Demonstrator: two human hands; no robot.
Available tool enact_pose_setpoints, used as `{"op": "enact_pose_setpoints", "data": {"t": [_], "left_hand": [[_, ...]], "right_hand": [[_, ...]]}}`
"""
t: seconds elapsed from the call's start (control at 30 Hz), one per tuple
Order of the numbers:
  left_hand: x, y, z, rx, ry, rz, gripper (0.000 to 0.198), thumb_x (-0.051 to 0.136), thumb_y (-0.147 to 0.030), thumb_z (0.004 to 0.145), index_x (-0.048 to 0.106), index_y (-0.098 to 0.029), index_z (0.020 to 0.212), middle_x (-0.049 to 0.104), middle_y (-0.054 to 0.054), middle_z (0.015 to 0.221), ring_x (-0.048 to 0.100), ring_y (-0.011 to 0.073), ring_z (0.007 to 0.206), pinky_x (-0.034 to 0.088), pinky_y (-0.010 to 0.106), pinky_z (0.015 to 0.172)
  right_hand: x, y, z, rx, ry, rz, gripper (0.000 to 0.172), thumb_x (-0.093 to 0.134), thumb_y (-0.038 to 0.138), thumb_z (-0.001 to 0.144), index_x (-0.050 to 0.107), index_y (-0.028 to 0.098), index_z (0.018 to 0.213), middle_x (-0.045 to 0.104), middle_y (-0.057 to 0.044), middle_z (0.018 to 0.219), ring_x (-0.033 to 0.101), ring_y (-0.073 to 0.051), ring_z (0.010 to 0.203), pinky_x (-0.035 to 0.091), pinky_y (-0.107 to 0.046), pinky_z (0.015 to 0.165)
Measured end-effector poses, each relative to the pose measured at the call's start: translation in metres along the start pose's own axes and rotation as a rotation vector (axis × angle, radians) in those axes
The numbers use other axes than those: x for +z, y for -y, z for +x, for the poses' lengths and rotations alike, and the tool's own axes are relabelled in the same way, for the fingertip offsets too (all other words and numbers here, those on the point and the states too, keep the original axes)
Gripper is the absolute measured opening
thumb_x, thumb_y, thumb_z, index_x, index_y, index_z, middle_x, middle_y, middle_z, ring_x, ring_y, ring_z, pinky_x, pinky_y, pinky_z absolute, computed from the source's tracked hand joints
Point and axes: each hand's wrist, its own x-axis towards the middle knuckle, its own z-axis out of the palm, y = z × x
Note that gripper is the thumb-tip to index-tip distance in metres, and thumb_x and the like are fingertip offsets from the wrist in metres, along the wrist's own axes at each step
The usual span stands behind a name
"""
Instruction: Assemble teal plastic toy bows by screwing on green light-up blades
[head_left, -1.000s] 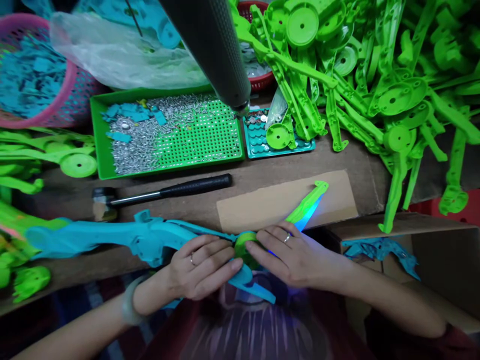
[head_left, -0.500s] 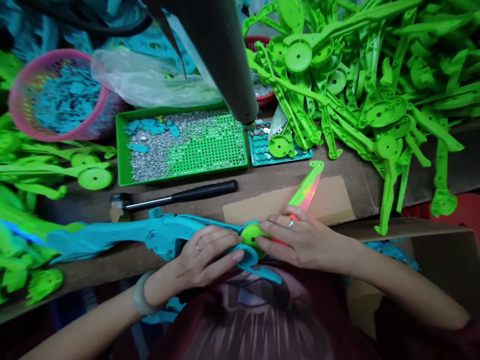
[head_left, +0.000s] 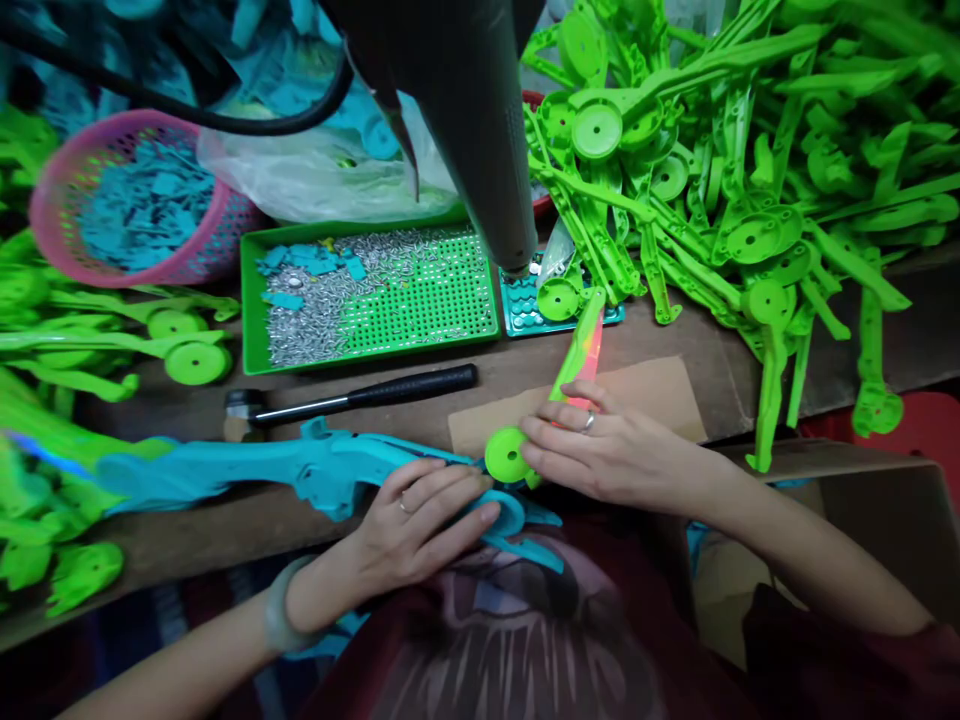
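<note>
- Green blade (head_left: 581, 350) slants up over the cardboard (head_left: 660, 400) near the table's front edge, glowing red, with its round hub just beside the blue part (head_left: 330, 470).
- Right hand (head_left: 607, 450) grips the blade near the hub, fingers half curled and fingertips on the disc.
- Left hand (head_left: 420, 520) clasps the blue part's near end, fingers bent over it.
- Hammer (head_left: 360, 395) lies just behind the blue part.

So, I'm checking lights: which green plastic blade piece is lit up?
The green plastic blade piece held by the right hand over the brown cardboard sheet: it alone glows pink-red; the heaped ones don't.
</note>
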Motion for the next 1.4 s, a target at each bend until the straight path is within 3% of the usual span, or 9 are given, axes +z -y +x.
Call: {"op": "enact_pose_setpoints", "data": {"t": [0.1,0.2,0.3,0.43,0.67,0.87,1.03,1.2,1.4], "left_hand": [[0.001,0.001,-0.005,-0.018,-0.010,-0.035,0.025,0.056,-0.008,0.095,0.061,-0.016,0.118,0.075,0.011,0.110,0.067,0.0232,0.111,0.049,0.044,0.104],[-0.001,0.001,-0.004,0.022,-0.004,-0.052,0.023,0.051,-0.008,0.097,0.062,-0.018,0.114,0.076,0.008,0.105,0.069,0.0210,0.107,0.052,0.041,0.100],[-0.002,-0.001,-0.001,0.000,-0.015,-0.013,0.013,0.052,-0.021,0.102,0.063,-0.020,0.109,0.076,0.004,0.098,0.070,0.0222,0.109,0.052,0.042,0.100],[0.000,-0.003,-0.001,-0.035,0.021,-0.035,0.021,0.054,-0.032,0.102,0.063,-0.017,0.113,0.076,0.007,0.101,0.067,0.0280,0.117,0.046,0.051,0.109],[-0.007,0.004,0.002,0.025,0.096,-0.060,0.036,0.037,-0.001,0.098,0.059,-0.012,0.125,0.072,0.008,0.100,0.066,0.0174,0.103,0.045,0.037,0.107],[-0.007,0.005,-0.003,0.001,0.134,-0.037,0.039,0.041,-0.006,0.097,0.055,-0.018,0.131,0.072,0.004,0.097,0.067,0.0178,0.097,0.049,0.036,0.100],[-0.005,0.006,-0.001,0.029,0.094,-0.002,0.027,0.041,-0.007,0.098,0.060,-0.017,0.114,0.072,0.004,0.091,0.068,0.0186,0.086,0.051,0.036,0.089],[-0.002,0.012,-0.010,0.024,0.127,-0.085,0.029,0.048,-0.009,0.095,0.060,-0.020,0.119,0.073,0.004,0.094,0.069,0.0196,0.089,0.053,0.038,0.093],[-0.004,0.019,-0.008,0.113,0.113,-0.110,0.025,0.050,-0.018,0.099,0.060,-0.018,0.121,0.074,0.005,0.091,0.070,0.0202,0.091,0.054,0.038,0.096]], "right_hand": [[-0.003,0.004,-0.004,-0.001,0.012,-0.011,0.026,0.038,0.015,0.105,0.060,0.016,0.118,0.068,-0.006,0.123,0.059,-0.018,0.112,0.043,-0.039,0.104],[-0.002,0.010,-0.009,-0.019,-0.013,-0.043,0.026,0.040,0.015,0.104,0.062,0.018,0.118,0.068,-0.004,0.125,0.057,-0.017,0.116,0.042,-0.038,0.106],[0.000,0.016,-0.013,-0.034,-0.029,-0.086,0.025,0.045,0.015,0.102,0.063,0.018,0.119,0.068,-0.004,0.125,0.055,-0.017,0.118,0.043,-0.037,0.106],[0.000,0.022,-0.014,-0.043,-0.049,-0.136,0.025,0.049,0.016,0.101,0.064,0.019,0.120,0.069,-0.004,0.125,0.055,-0.016,0.117,0.044,-0.036,0.105],[-0.001,0.038,-0.017,-0.030,-0.079,-0.128,0.027,0.048,0.012,0.100,0.065,0.017,0.120,0.069,-0.006,0.124,0.057,-0.016,0.110,0.044,-0.037,0.103],[0.007,0.046,-0.021,0.034,-0.166,-0.078,0.025,0.052,0.014,0.099,0.066,0.018,0.119,0.069,-0.004,0.123,0.055,-0.016,0.112,0.040,-0.036,0.106],[0.010,0.041,-0.022,0.051,-0.203,-0.009,0.022,0.049,0.015,0.102,0.068,0.020,0.113,0.071,-0.002,0.117,0.058,-0.016,0.106,0.039,-0.035,0.101],[0.012,0.035,-0.027,0.048,-0.202,0.049,0.020,0.048,0.017,0.103,0.067,0.021,0.111,0.071,0.000,0.115,0.058,-0.015,0.102,0.039,-0.037,0.100],[0.005,0.032,-0.028,0.038,-0.193,0.049,0.021,0.049,0.016,0.103,0.067,0.022,0.113,0.070,0.001,0.121,0.058,-0.016,0.107,0.038,-0.037,0.104]]}}
